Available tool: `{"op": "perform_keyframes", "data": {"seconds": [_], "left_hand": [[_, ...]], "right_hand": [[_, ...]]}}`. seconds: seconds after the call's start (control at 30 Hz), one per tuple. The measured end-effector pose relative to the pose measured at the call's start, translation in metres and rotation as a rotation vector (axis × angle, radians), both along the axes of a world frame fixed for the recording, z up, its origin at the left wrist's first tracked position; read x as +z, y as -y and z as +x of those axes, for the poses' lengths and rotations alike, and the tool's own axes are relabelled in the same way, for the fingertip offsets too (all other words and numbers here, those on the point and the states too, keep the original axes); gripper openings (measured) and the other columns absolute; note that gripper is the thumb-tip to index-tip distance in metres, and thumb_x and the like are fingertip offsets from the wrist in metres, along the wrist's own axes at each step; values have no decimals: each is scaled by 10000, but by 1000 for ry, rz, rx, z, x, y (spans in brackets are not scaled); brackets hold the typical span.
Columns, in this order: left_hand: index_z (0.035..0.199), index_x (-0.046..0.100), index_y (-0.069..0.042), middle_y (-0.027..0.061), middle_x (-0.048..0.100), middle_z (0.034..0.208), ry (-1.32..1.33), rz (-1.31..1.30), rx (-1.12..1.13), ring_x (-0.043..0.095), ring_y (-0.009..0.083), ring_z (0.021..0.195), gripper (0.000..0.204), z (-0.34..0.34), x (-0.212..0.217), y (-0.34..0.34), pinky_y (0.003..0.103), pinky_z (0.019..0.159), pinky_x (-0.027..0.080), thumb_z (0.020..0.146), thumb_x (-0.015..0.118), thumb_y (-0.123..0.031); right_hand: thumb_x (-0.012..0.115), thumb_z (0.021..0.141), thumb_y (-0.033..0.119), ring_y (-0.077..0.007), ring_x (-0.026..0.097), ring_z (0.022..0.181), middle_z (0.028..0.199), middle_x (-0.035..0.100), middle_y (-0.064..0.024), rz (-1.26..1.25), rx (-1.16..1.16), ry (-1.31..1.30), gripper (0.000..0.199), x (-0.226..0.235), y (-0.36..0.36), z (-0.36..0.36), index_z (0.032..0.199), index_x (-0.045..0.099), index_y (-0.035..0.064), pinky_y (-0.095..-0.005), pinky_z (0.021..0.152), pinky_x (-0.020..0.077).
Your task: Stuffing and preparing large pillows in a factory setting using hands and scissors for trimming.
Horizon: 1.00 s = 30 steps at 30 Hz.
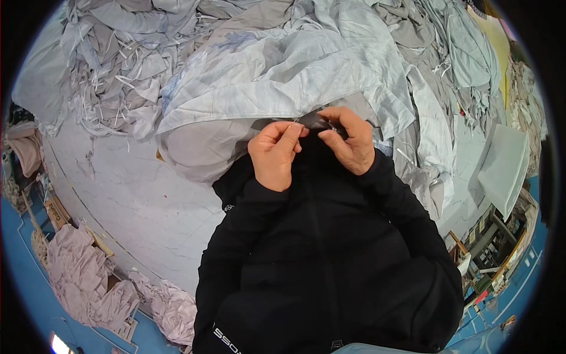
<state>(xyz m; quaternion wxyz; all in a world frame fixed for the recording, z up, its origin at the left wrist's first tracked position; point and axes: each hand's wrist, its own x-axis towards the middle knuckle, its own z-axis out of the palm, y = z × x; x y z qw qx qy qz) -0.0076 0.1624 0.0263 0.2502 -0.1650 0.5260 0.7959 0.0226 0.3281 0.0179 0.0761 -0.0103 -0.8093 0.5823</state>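
Black tool [316, 121], small, dark and a bit shiny, sits between the two hands, right at the edge of the big pale sheet [265, 76]. Its shape is hard to make out, because the fingers cover much of it. Its long side runs left to right, along the sheet's edge, with one end toward each hand.

Left hand [276, 154] is just below the sheet's edge. Its fingers are curled in, and the fingertips [293, 131] pinch near the left end of the tool. I cannot tell if they grip the tool or a bit of cloth.

Right hand [350, 141] is beside it, also at the sheet's edge. Its fingers are closed around the right end of the tool, with the thumb under it.

Both black sleeves [330, 236] come up from below the sheet. The sheet lies on a pale table [130, 194], under a heap of grey cloth [118, 53].
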Motion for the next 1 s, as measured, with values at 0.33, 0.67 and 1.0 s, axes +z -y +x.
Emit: {"op": "perform_keyframes", "data": {"seconds": [0.33,0.67,1.0], "left_hand": [[845,639,-5,110,606,806,-1184,-827,29,568,251,664,155,-11,5,-10,301,578,459,714,698,54],[827,606,20,122,648,939,-1141,-660,10,612,232,772,101,-19,7,-17,275,645,495,758,668,59],[889,567,25,150,648,921,-824,-306,-15,605,167,711,33,-8,4,-17,247,626,495,879,551,52]], "right_hand": [[701,797,89,-157,540,631,794,574,-75,254,-54,-71,284,11,-5,-8,1068,642,27,-240,566,435],[726,761,61,-162,571,647,834,602,-80,257,-57,-96,312,7,-5,-14,1060,643,35,-250,553,465],[721,762,62,-163,541,601,762,568,-75,271,-102,-122,305,-2,-6,-23,1055,642,38,-260,531,437]]}}
